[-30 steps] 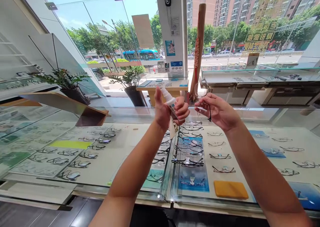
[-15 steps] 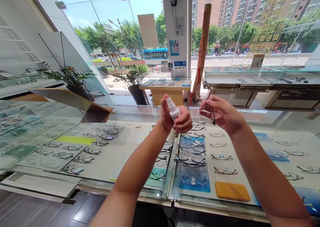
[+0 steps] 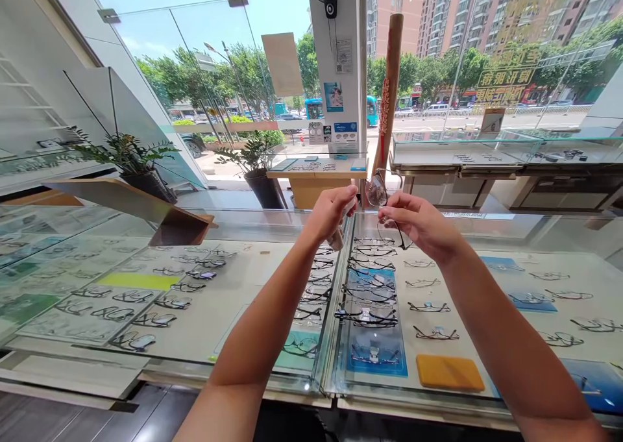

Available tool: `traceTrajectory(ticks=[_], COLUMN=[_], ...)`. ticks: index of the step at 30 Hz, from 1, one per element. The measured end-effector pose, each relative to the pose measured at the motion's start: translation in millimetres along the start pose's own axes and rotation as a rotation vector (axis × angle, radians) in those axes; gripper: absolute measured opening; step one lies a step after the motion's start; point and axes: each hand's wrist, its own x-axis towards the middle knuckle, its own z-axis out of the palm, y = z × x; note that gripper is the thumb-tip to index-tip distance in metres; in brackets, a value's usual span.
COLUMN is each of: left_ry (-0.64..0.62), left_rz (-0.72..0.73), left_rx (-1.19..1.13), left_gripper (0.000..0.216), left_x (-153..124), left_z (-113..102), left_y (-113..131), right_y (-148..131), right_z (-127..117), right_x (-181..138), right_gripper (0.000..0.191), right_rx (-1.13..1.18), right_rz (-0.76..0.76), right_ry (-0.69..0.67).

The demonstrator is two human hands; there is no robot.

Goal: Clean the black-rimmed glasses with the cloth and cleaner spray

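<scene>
My left hand (image 3: 331, 213) is wrapped round a small white spray bottle (image 3: 349, 206), mostly hidden by my fingers, with its top turned toward the glasses. In my right hand (image 3: 417, 224) a pair of eyeglasses (image 3: 377, 190) is pinched near the middle of the frame, held on edge so one lens is above the other. The upper lens faces the bottle and looks spotted with droplets. Both hands are in the air above the glass display case (image 3: 360, 390), apart from each other.
Inside the case lie rows of eyeglasses (image 3: 372, 293) and a yellow-orange case (image 3: 450, 372). A wooden stand (image 3: 165, 211) rests on the glass at left. Beyond are potted plants (image 3: 257, 169), a small display table (image 3: 316, 172), a wooden pole (image 3: 389, 91) and large windows.
My left hand has turned, tipping the spray bottle toward the glasses and hiding most of it. The glasses have shifted slightly left and turned, and droplets now show on the upper lens.
</scene>
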Motion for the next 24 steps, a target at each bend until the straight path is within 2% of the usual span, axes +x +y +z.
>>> traceTrajectory(ticks=[2,5,10,14,18,21,24], left_ry=[-0.011,-0.072,-0.115,-0.210,-0.196,-0.184,-0.044], left_rz=[0.030,-0.022,-0.139,-0.067,-0.055,-0.033,-0.060], left_rx=[0.081,0.094,0.013,0.213,0.417,0.341,0.240], left_gripper=[0.065,0.064,0.069,0.063,0.062,0.062,0.052], left_x=[-3,-6,-8,-14,-18,-14,-4], left_z=[2,2,0,8,13,0,-27], left_y=[1,7,16,21,25,26,20], right_y=[1,2,10,21,27,27,24], right_z=[2,2,-6,-8,-3,-2,-5], right_x=[0,2,12,20,23,22,21], right_gripper=[0.028,0.030,0.034,0.041,0.043,0.039,0.033], right_rx=[-0.045,-0.015,0.211,0.323,0.384,0.450,0.534], right_rz=[-0.005,0.002,0.008,0.007,0.019,0.069,0.126], right_ry=[-0.020,-0.024,0.113,0.188,0.164,0.177,0.233])
